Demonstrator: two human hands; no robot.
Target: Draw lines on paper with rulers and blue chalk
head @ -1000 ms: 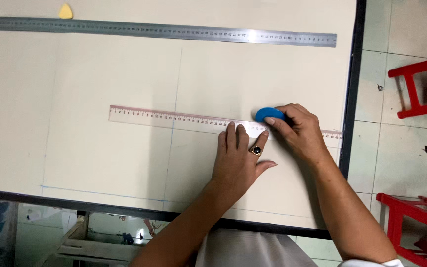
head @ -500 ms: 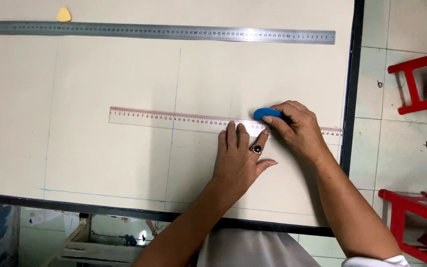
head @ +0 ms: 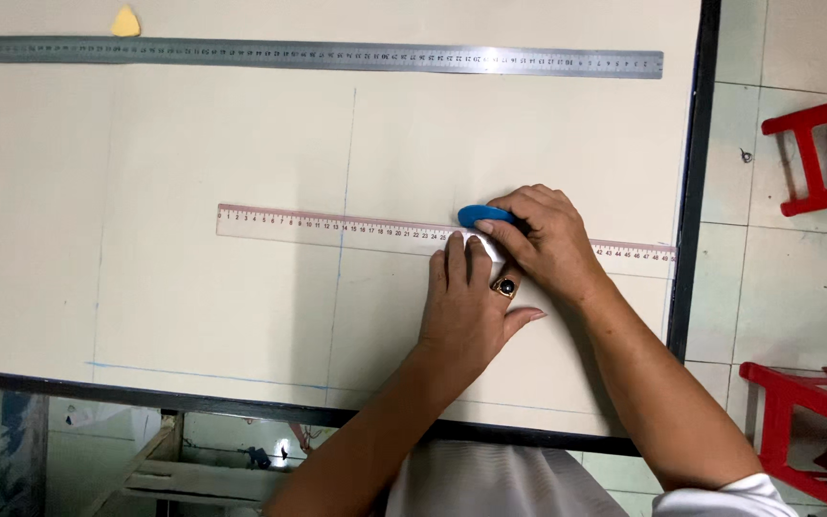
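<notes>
A clear plastic ruler [head: 337, 226] with a pink top edge lies across cream fabric [head: 193, 297] that carries faint blue chalk lines. My left hand [head: 466, 311], with a dark-stoned ring on one finger, lies flat on the ruler and presses it down with its fingertips. Just to its right, my right hand [head: 552, 239] pinches a blue piece of tailor's chalk [head: 479, 214] and holds it against the ruler's upper edge. The right end of the ruler sticks out beyond my right hand.
A long steel ruler [head: 337, 56] lies along the far side of the fabric, with a small yellow chalk piece [head: 125, 21] above its left part. The table's black edge [head: 691, 191] runs down the right. Red stools [head: 815, 153] stand on the tiled floor beyond.
My right hand has slid the blue chalk a little to the left along the ruler's upper edge. My left hand has stayed pressed on the ruler.
</notes>
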